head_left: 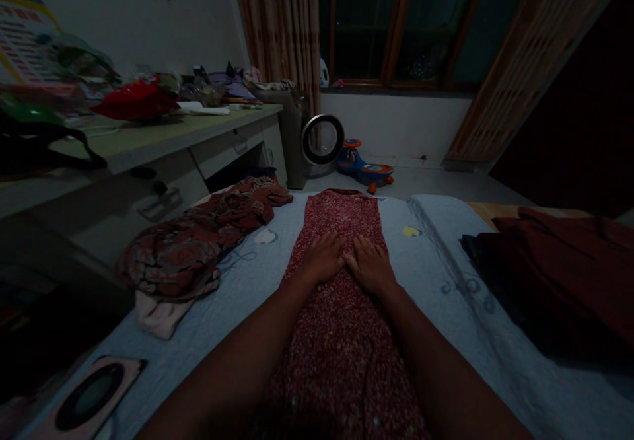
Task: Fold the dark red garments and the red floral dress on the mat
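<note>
A long red garment with pale flecks (337,321) lies stretched out on the light blue bed cover (426,281), its narrower end toward the far edge of the bed. My left hand (325,256) rests flat on its upper part, fingers extended. Beside it, my right hand (368,265) also lies flat on the cloth with the fingers spread. The two thumbs are close together near the garment's middle. Neither hand grips anything. The near end of the garment is dark and partly hidden between my forearms.
Left on the bed lie a crumpled patterned cloth (198,242) and a pink-edged item with a dark oval (92,394). Folded dark clothes (559,281) sit at right. A cluttered desk (198,137), an open round washer door (323,139) and a ride-on toy (366,168) stand beyond.
</note>
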`<state>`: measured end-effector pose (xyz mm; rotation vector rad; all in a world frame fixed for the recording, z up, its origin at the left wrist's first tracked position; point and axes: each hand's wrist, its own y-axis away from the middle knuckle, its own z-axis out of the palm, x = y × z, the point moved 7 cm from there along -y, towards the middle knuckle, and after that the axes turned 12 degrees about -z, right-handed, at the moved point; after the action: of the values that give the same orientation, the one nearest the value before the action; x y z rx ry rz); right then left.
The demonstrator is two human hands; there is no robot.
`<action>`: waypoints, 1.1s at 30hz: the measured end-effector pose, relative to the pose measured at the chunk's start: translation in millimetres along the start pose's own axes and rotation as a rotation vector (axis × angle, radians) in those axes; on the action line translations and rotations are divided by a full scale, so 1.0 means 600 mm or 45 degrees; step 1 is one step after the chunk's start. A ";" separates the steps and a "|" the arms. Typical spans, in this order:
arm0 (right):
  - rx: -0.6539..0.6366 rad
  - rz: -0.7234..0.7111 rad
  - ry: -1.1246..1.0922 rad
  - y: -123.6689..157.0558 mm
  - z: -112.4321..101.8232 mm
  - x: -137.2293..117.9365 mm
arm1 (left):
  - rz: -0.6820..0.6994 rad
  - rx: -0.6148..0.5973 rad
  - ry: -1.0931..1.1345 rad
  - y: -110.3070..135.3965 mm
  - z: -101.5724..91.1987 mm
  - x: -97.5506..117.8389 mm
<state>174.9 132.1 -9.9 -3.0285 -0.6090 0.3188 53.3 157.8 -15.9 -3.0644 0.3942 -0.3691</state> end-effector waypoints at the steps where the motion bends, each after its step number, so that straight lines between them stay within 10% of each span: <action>1: 0.008 0.020 0.010 0.002 0.000 0.005 | 0.001 0.004 0.002 0.000 0.000 0.000; 15: 0.090 0.377 0.122 0.023 -0.019 0.068 | -0.031 -0.012 0.008 0.000 -0.004 0.002; 23: 0.144 -0.192 -0.009 -0.004 -0.019 -0.025 | -0.006 -0.007 0.022 0.001 -0.005 0.002; 33: 0.018 -0.074 -0.010 0.005 -0.003 -0.015 | 0.013 0.002 0.024 -0.002 0.005 -0.004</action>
<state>168.6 125.8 -7.0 -2.9910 -0.6907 0.3311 52.3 159.5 -19.4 -3.0585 0.4099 -0.3981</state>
